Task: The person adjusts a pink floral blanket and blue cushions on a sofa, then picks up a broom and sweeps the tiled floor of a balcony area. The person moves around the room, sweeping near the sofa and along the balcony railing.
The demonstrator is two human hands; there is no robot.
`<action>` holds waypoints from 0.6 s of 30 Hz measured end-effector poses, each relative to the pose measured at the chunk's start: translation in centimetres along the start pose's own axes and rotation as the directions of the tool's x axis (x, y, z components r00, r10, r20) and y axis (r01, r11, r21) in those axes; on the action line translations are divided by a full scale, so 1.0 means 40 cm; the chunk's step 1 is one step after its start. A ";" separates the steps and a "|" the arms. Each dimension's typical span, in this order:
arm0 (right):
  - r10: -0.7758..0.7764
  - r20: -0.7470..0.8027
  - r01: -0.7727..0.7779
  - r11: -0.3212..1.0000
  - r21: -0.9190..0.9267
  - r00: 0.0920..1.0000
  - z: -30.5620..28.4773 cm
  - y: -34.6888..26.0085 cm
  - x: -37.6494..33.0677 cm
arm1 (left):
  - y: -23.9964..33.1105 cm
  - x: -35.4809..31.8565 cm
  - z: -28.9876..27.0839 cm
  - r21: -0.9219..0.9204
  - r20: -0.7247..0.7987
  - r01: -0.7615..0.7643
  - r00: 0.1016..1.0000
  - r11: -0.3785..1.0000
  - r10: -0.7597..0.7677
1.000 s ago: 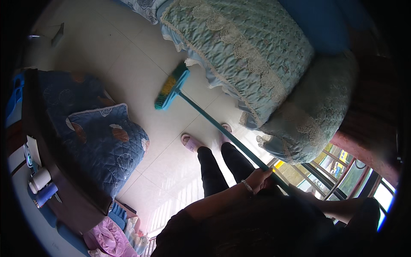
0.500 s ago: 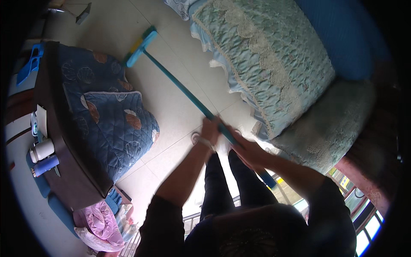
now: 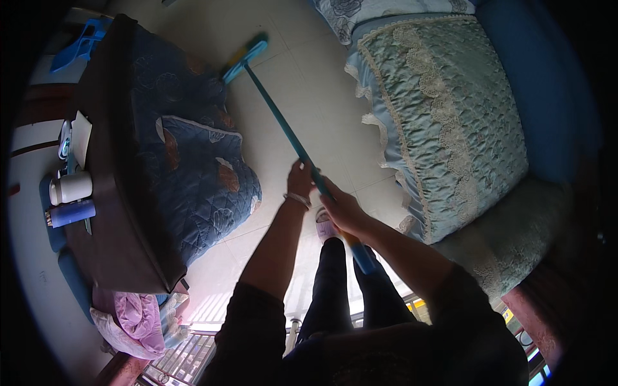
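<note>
Both my hands are closed around the teal handle of a broom (image 3: pixel 278 116). My left hand (image 3: pixel 300 180) grips it farther along, towards the head, with a bracelet at its wrist. Closer to my body, my right hand (image 3: pixel 342 207) wraps the upper handle, whose thick blue end sticks out past it above my legs. The broom's blue-and-yellow head (image 3: pixel 246 58) rests on the pale tiled floor (image 3: pixel 299 83), beside the blue quilted cover at the left. Its bristles are mostly hidden under the head.
Left is a dark brown seat (image 3: pixel 122 212) draped with a blue patterned quilt (image 3: pixel 199 174). A white cup (image 3: pixel 72 187) and a blue cylinder (image 3: pixel 72 213) stand beyond it, near a blue plastic object (image 3: pixel 80 46). A sofa with a green lace-trimmed cover (image 3: pixel 444 122) borders the right. Pink bedding (image 3: pixel 136 318) lies lower left.
The view has shifted, so the furniture sits differently in it. The broom's head is now closer to the blue quilt, and the handle stands steeper. Both hands keep their hold.
</note>
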State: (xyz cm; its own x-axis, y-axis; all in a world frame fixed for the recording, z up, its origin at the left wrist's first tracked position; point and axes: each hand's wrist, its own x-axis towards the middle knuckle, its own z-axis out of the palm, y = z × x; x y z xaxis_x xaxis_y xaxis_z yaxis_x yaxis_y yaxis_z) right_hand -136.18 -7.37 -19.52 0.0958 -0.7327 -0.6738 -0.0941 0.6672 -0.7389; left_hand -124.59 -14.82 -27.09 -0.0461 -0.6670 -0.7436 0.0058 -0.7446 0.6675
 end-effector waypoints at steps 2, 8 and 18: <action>0.037 0.024 -0.039 0.994 0.099 0.999 0.086 -0.148 0.089 | 0.064 0.044 -0.096 0.035 0.026 -0.215 0.976 0.976 0.214; 0.144 -0.035 -0.135 0.973 0.186 0.989 0.052 -0.056 -0.056 | 0.041 -0.323 -0.029 -0.108 0.323 0.264 0.921 0.958 -0.217; 0.258 -0.199 -0.326 0.751 -0.574 0.945 -0.241 0.177 -0.855 | -0.068 -0.509 0.138 0.178 0.817 0.468 0.420 0.866 -0.395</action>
State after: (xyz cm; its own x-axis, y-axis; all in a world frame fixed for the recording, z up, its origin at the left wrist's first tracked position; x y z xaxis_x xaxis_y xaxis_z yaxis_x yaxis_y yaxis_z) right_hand -149.67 21.13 -1.66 -0.1309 -0.5469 -0.8269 -0.6704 0.6632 -0.3326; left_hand -129.20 0.93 -13.57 -0.8378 0.0355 -0.5448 -0.1945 -0.9518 0.2371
